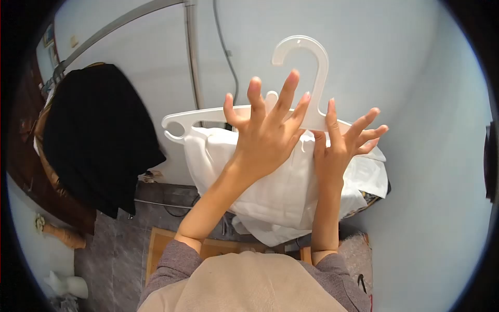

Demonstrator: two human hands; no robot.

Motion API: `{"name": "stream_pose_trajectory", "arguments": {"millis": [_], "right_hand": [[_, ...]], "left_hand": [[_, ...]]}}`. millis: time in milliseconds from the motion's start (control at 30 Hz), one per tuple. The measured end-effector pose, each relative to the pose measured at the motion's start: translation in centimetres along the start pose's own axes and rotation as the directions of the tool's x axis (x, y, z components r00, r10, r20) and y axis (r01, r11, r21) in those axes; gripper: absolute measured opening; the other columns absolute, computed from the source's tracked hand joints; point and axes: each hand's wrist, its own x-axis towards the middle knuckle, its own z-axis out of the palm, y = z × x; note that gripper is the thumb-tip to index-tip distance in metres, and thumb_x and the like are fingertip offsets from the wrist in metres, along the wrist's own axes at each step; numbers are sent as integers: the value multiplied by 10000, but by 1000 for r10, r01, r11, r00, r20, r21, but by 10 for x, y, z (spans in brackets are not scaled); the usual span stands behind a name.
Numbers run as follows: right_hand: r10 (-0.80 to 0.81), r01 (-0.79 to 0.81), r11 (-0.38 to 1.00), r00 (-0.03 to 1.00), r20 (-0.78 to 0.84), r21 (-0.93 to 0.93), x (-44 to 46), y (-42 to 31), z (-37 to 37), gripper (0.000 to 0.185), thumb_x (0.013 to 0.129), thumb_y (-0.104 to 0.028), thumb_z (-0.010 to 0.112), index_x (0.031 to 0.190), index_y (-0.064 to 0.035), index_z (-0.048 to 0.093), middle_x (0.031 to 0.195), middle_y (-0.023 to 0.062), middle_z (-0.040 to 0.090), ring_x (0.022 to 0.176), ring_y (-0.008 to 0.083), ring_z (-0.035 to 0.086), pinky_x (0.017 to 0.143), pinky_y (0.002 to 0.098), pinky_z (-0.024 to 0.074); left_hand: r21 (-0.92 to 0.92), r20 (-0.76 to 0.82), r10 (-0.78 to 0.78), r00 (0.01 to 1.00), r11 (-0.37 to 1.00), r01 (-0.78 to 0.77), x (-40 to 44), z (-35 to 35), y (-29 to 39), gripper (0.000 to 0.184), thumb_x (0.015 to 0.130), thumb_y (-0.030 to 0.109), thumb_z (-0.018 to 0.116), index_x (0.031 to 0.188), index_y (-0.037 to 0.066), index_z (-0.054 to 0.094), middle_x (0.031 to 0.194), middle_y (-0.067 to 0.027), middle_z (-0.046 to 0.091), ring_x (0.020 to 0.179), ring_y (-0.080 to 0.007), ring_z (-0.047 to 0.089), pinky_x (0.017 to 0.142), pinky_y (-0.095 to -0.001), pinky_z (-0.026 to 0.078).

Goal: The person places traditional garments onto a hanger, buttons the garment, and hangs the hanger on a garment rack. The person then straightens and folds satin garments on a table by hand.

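Observation:
In front of me is a white plastic hanger [208, 115], its large hook pointing up and a notch at its left end. White cloth [270, 200] hangs in folds from the hanger's bar. My left hand [267, 130] lies over the middle of the bar, fingers spread and thumb near the cloth's top edge. To its right, my right hand [340, 143] has its fingers spread too, the thumb close to the cloth just below the hook. Whether either thumb presses on the cloth I cannot tell. Parts of the bar are hidden behind both hands.
Black cloth [99, 135] hangs on the left below a metal rail [119, 23]. A cable [223, 47] runs down the pale wall. Below are a grey tiled floor [117, 260], a wooden-edged board [156, 247] and a terracotta-coloured vase [65, 236].

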Motion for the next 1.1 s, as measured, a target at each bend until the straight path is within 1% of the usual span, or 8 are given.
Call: {"name": "stream_pose_trajectory", "arguments": {"millis": [167, 367, 500, 533, 733, 833, 1000, 1100], "right_hand": [[76, -77, 997, 989, 124, 3, -46, 84, -6, 511, 767, -201, 707, 1258, -272, 584, 1541, 196, -56, 1363, 433, -243, 961, 725, -36], [29, -24, 999, 987, 159, -30, -76, 164, -14, 545, 729, -167, 734, 1242, -293, 597, 1544, 184, -61, 1369, 414, -244, 995, 690, -52], [79, -73, 997, 962, 261, -32, -85, 205, -20, 554, 707, -172, 754, 1201, -377, 609, 1556, 124, -68, 1385, 376, -229, 1013, 682, -43], [101, -89, 995, 956, 275, -54, -92, 217, -19, 556, 691, -182, 764, 1178, -408, 616, 1560, 98, -60, 1396, 361, -203, 1031, 663, -40], [141, -113, 989, 926, 349, -100, -107, 280, -10, 584, 668, -178, 767, 1168, -436, 612, 1565, 74, -11, 1415, 356, -124, 1076, 586, -44], [142, -117, 989, 912, 385, -88, -81, 286, 2, 607, 663, -142, 765, 1168, -441, 610, 1566, 61, 15, 1423, 341, -79, 1085, 572, -29], [-27, -37, 989, 907, 420, 144, -42, 262, 69, 630, 655, -85, 757, 1168, -422, 617, 1557, 77, 104, 1430, 327, 6, 1088, 574, 4], [-158, 10, 957, 856, 493, 289, -47, 221, 123, 645, 681, -139, 750, 1223, -437, 568, 1551, 98, 130, 1427, 338, 37, 1065, 594, 7]], "left_hand": [[-184, 152, -141, 978, 968, 168, -40, 37, 60, 451, 807, 403, 648, 1198, 179, 623, 1522, -135, 222, 1377, -462, -53, 953, -669, -35], [-84, 380, -356, 854, 906, 415, -55, 56, 102, 588, 777, 495, 660, 1199, 88, 606, 1498, -172, 254, 1378, -467, -35, 944, -697, 49], [-127, 605, -264, 752, 900, 418, -51, 71, 130, 416, 786, 443, 660, 929, 54, 687, 1484, -151, 292, 1377, -458, 54, 929, -719, 78], [-189, 596, -229, 770, 892, 411, -57, 79, 140, 353, 802, 393, 656, 803, 41, 681, 1473, -141, 312, 1373, -461, 87, 920, -733, 101], [-346, 803, -63, 593, 761, 549, -77, 114, 176, 230, 919, 231, 523, 883, 19, 605, 1480, -181, 284, 1370, -512, 26, 934, -741, 77], [-431, 784, -64, 618, 661, 615, -77, 128, 179, 214, 936, 198, 479, 900, 10, 575, 1483, -199, 263, 1364, -527, 2, 937, -745, 69], [-197, 770, -247, 588, 785, 588, -71, 122, 151, 240, 905, 276, 538, 888, 52, 624, 1488, -177, 271, 1365, -520, 11, 943, -736, 39], [-39, 697, -421, 581, 786, 617, -88, 111, 128, 264, 860, 309, 597, 861, 54, 666, 1481, -170, 294, 1367, -511, 10, 949, -727, 23]]}}
